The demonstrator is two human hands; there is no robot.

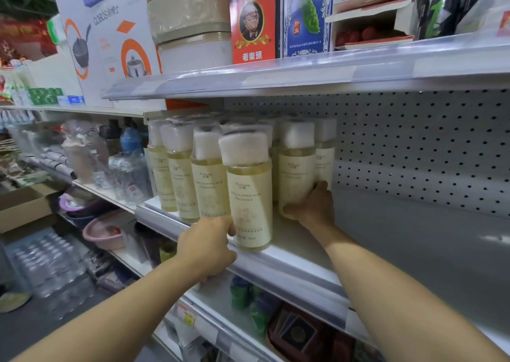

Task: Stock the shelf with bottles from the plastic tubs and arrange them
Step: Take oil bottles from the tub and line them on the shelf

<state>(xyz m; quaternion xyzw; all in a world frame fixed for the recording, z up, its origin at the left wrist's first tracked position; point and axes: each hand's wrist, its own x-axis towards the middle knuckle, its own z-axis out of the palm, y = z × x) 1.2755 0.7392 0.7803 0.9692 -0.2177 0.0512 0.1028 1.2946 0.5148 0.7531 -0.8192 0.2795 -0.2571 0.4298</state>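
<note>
A person stands at a white shelf (289, 254) that runs through the middle of the frame, both bare arms stretched out to it. The left hand (205, 247) sits at the shelf's front lip, fingers curled against the lower left side of the front bottle (249, 196), a pale yellow one with a cream label and a white cap. The right hand (313, 204) reaches further in, just right of centre, thumb and fingers wrapped around the base of a second bottle (296, 168) one row back. More of the same bottles (190, 174) stand upright in close rows to the left of these, touching one another. Right of the right hand the shelf is bare grey, with pegboard (427, 146) behind. Boxes (252, 19) line the shelf above, at the top of the frame. No tubs are in view.
</note>
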